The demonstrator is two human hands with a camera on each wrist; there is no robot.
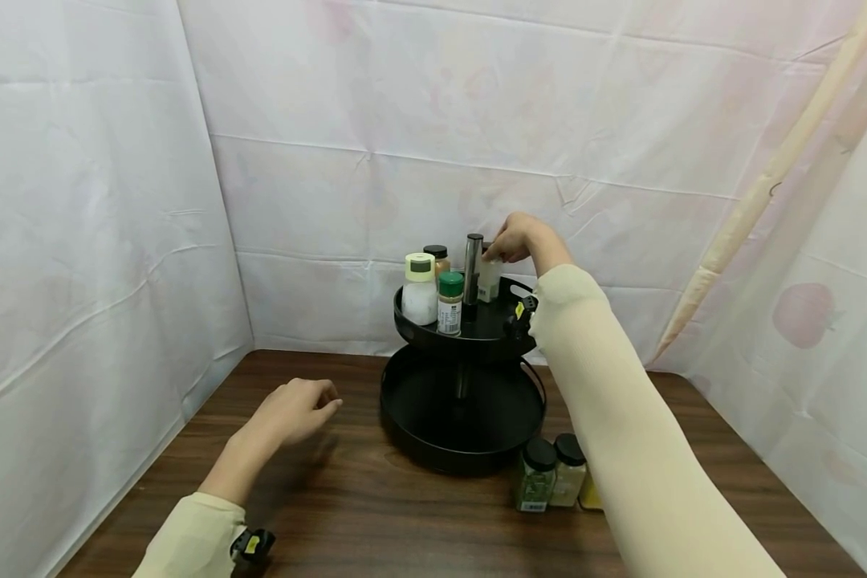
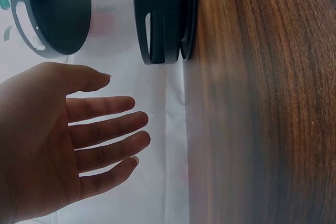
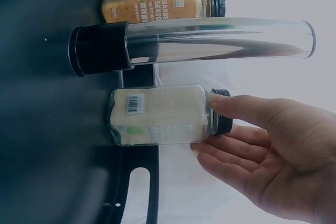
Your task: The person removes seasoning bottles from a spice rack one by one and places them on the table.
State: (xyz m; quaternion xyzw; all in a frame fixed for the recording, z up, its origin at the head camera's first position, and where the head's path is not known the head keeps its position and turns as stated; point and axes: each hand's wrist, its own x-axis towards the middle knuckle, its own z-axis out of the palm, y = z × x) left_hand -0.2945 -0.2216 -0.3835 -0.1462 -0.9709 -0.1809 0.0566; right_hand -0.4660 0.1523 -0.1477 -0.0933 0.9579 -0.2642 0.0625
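On the upper tier of a black two-tier turntable rack (image 1: 470,347), my right hand (image 1: 523,241) pinches a glass spice jar (image 3: 160,116) of pale powder just below its black cap. The right wrist view has the thumb on one side of the jar and the fingers on the other, with the jar's base at the tray floor. A chrome centre post (image 3: 220,40) rises close beside it. My left hand (image 1: 296,411) hovers over the table left of the rack, fingers relaxed and apart in the left wrist view (image 2: 105,135), holding nothing.
Also on the upper tier are a white shaker with a pale green lid (image 1: 420,297), a green-capped jar (image 1: 449,305) and a jar of orange seasoning (image 3: 163,1). Black-capped jars (image 1: 536,478) stand at the rack's front right, partly behind my right sleeve. White cloth (image 1: 405,96) hangs around the wooden table (image 1: 376,522).
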